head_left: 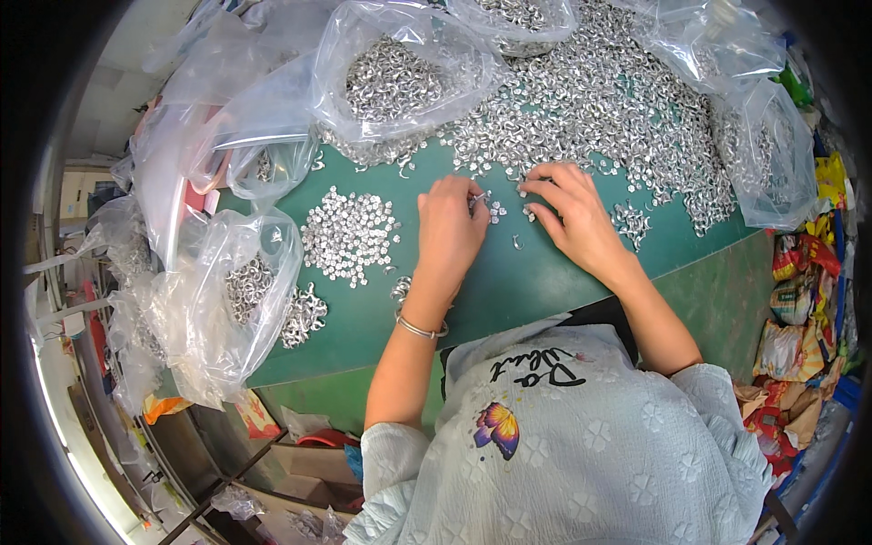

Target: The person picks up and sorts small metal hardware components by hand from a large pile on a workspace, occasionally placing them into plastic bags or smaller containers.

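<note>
Left hand (447,227) rests knuckles-up on the green table (509,282), fingers curled in and pinching a small metal piece (478,196) at thumb and forefinger tips; a thin bangle (420,329) sits on that wrist. Right hand (570,211) lies flat just right of it, fingers spread narrow, tips touching the near edge of the big loose heap of metal rings (590,100); whether it holds anything I cannot tell. A few stray pieces (497,212) lie between the two hands, one single hook-shaped bit (517,242) just below them.

Relative to the left hand: a flat patch of sorted small parts (350,236) sits just to its left, a clear bag of rings (243,289) further left at the table edge, another open bag (391,77) above it. Snack wrappers (799,309) lie well to the right, off the table.

Step, as I judge it: picking and pairing or checking pieces one at a time, mid-batch, heap far from used up. The next move would call for a fine fingertip pinch on one ring at the heap's edge, without dragging neighbours along.
</note>
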{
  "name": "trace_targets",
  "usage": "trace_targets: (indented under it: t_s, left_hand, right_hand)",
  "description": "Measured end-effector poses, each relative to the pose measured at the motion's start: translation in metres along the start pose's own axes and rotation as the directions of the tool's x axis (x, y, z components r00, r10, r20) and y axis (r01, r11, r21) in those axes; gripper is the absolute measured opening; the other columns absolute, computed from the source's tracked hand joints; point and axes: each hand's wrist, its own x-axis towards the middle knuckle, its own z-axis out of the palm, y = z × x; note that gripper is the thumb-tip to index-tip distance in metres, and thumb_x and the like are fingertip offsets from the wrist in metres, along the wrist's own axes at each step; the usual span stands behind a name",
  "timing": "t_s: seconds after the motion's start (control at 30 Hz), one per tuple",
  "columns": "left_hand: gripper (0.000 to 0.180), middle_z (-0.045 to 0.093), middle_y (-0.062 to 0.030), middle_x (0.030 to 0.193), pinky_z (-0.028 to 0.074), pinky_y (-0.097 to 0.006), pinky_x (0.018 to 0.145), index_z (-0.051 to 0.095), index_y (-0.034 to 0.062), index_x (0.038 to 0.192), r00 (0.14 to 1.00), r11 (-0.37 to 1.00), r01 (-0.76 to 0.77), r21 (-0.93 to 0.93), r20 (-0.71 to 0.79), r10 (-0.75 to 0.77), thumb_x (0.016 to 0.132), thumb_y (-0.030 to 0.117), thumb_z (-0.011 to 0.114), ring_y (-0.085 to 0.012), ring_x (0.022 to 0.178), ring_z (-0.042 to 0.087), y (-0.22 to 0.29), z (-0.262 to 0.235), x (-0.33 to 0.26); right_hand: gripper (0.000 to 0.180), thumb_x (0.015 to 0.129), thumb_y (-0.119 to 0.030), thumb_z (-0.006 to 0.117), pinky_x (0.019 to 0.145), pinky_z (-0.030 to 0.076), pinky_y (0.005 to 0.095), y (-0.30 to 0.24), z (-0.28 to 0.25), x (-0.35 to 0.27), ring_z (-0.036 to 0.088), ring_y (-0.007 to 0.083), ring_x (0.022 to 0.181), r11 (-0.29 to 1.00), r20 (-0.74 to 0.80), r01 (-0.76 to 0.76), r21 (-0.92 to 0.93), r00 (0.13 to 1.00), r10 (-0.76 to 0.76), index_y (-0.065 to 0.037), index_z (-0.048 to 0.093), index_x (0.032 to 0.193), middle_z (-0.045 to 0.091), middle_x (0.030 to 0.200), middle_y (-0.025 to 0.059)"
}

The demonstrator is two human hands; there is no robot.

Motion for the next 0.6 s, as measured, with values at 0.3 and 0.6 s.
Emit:
trace_targets:
  t_s: [0.3, 0.6]
  left_hand:
    - [0.012, 0.068, -0.0126, 0.08, 0.051, -0.03, 0.067, 0.068, -0.0018, 0.087, 0.986, 0.961, 0.133, -0.244, -0.071, -0.154, 0.075, -0.003, 0.068, -0.0206, 0.071, 0.066, -0.002, -0.008, 0.006]
    - [0.008, 0.069, -0.0081, 0.079, 0.049, -0.029, 0.069, 0.069, 0.0006, 0.087, 0.96, 0.959, 0.174, -0.226, -0.176, -0.216, 0.078, 0.001, 0.07, -0.0177, 0.073, 0.066, 0.014, -0.032, -0.015]
  right_hand:
    - [0.023, 0.078, -0.006, 0.07, 0.091, 0.038, 0.0404, -0.005, 0.006, -0.002, 0.051, 0.0291, 0.108, 0.985, -0.067, -0.006, -0.174, 0.998, -0.006, -0.004, 0.066, 0.101, 0.057, 0.114, 0.0106]
    - [0.028, 0.078, -0.006, 0.07, 0.092, 0.04, 0.0411, -0.011, 0.009, 0.001, 0.052, 0.0292, 0.113, 0.998, 0.003, -0.005, -0.059, 1.0, 0.005, -0.004, 0.065, 0.105, 0.057, 0.117, 0.0104]
